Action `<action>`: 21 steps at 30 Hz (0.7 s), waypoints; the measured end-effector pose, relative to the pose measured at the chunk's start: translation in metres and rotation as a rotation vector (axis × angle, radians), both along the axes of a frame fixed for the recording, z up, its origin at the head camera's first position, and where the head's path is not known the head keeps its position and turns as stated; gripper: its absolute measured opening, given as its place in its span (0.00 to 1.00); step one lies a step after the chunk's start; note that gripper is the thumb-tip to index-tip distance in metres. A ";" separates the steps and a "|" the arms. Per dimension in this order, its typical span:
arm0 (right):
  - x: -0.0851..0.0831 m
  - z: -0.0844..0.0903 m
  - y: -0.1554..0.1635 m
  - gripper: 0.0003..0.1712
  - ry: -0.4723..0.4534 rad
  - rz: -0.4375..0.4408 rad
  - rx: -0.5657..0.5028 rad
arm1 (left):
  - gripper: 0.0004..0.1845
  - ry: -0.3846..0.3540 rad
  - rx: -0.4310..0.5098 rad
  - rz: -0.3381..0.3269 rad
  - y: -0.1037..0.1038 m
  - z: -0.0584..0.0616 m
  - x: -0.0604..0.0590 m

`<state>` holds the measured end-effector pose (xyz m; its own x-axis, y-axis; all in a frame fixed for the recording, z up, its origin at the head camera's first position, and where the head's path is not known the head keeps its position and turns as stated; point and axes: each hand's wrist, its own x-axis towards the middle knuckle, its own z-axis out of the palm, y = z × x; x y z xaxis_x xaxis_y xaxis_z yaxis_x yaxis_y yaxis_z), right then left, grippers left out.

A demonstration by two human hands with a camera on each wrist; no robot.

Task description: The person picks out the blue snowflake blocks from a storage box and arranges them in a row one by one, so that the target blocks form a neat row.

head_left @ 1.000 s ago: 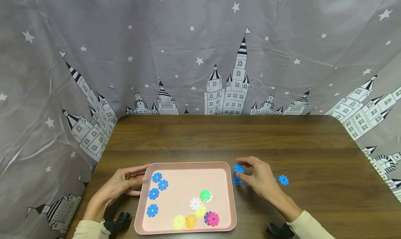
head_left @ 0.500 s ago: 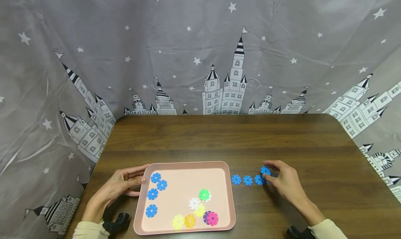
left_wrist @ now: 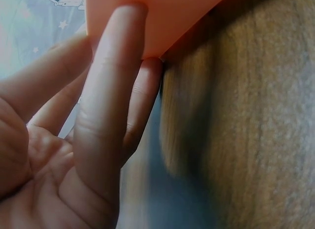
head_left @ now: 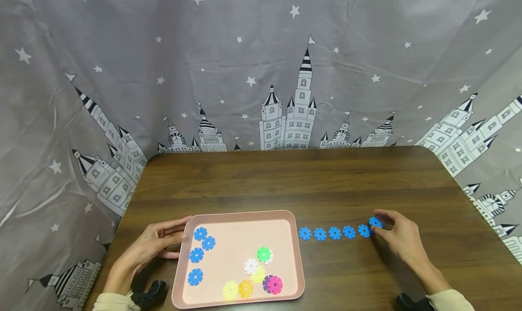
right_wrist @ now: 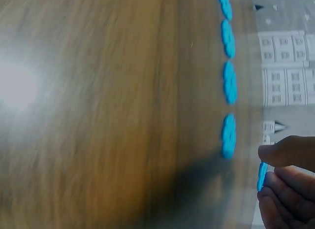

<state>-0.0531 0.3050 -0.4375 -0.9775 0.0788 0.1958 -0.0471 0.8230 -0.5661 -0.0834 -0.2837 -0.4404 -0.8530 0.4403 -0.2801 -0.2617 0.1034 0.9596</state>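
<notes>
My right hand (head_left: 403, 238) pinches a blue notched interlocking disc (head_left: 375, 221) between thumb and fingertips, raised over the right end of a row of matching discs. That row runs across the wooden table from beside the tray, its rightmost disc (head_left: 364, 230) right by my thumb. In the right wrist view the pinched disc (right_wrist: 262, 176) is edge-on, beyond the row (right_wrist: 229, 83). My left hand (head_left: 148, 243) touches the left side of the pink tray (head_left: 240, 218) with spread, fairly straight fingers. The left wrist view has one finger (left_wrist: 115, 76) lying against the tray's outer wall (left_wrist: 162, 22).
Several blue discs (head_left: 196, 255) lie along the tray's left side. Yellow, orange, purple, pink, white and green discs (head_left: 264, 254) lie toward its lower right. Behind the wooden table (head_left: 253, 179) hangs a grey curtain (head_left: 228, 66) printed with castles and stars.
My right hand has moved rightward along the table, and the row of blue discs behind it has grown longer. My left hand keeps its place at the tray. The head view has shifted slightly.
</notes>
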 end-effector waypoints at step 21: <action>0.006 -0.018 0.014 0.21 -0.043 -0.052 0.017 | 0.31 -0.005 0.004 0.010 0.000 -0.001 0.001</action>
<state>-0.0474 0.3190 -0.4556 -0.9797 0.1265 0.1556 0.0198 0.8333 -0.5525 -0.0824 -0.2839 -0.4412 -0.8561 0.4330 -0.2823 -0.2672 0.0967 0.9588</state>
